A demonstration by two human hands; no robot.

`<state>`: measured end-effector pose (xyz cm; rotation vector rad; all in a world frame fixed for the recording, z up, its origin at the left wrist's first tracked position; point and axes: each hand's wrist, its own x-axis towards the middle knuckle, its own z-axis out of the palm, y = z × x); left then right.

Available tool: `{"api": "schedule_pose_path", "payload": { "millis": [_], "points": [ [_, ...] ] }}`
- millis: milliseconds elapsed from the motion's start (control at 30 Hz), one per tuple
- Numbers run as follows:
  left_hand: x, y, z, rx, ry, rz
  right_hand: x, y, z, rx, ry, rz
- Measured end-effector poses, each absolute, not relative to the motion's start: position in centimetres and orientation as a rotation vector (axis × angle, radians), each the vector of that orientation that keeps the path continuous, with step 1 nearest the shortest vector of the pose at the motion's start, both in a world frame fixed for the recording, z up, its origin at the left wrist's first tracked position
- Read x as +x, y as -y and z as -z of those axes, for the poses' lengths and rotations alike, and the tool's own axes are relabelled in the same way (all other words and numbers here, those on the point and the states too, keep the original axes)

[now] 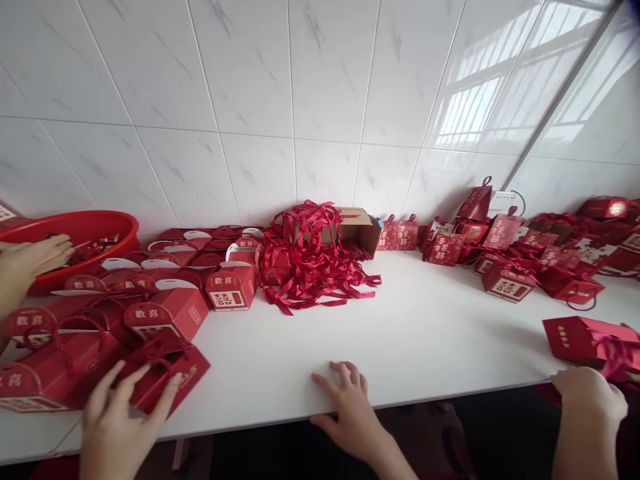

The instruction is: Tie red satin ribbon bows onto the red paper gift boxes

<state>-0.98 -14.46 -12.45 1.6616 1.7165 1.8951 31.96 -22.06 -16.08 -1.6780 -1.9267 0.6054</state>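
Note:
My left hand is at the front left of the table, its thumb and fingers spread around a red gift box with a cord handle. That box sits tilted against other red gift boxes with gold lettering. Part of it is hidden behind my fingers. My right hand rests at the table's front edge, fingers apart and slightly bent, with nothing in it. Beyond it lies a heap of red ribbons, spilling from an open cardboard box.
A co-worker's hand reaches into a red basin at the left. At the right, another person's hand is by a red box with a ribbon bow. Finished-looking red boxes crowd the back right. A tiled wall stands behind.

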Motion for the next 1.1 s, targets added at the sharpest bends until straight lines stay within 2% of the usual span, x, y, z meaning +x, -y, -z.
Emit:
{"api": "schedule_pose_path", "payload": {
  "millis": [100, 333, 467, 667, 933, 1100],
  "points": [
    [2.4, 16.0, 13.2, 1.848, -1.625, -1.783, 33.8, 20.9, 14.9, -1.536, 1.765, -0.76],
    [11.5, 17.6, 14.4, 1.731, -1.19, -1.319, 32.1, 18.0, 13.5, -1.129, 1.264, -1.233],
    [14.2, 17.2, 13.9, 1.631, -0.995, -1.263, 31.7, 17.5, 13.4, -1.108, 1.226, -1.097],
    [15.0, 16.5, 14.1, 1.555, -1.022, -1.435, 32.7, 17.5, 13.3, -1.259, 1.302, -0.773],
    [14.3, 16.6, 14.1, 0.649, -1.09, -1.571, 32.0, 18.4, 12.9, -1.233, 1.4, -0.737],
    [13.9, 17.1, 14.9, 0.569, -1.178, -1.68, 31.8, 18.6, 12.7, -1.277, 1.477, -0.632]
  ]
}}
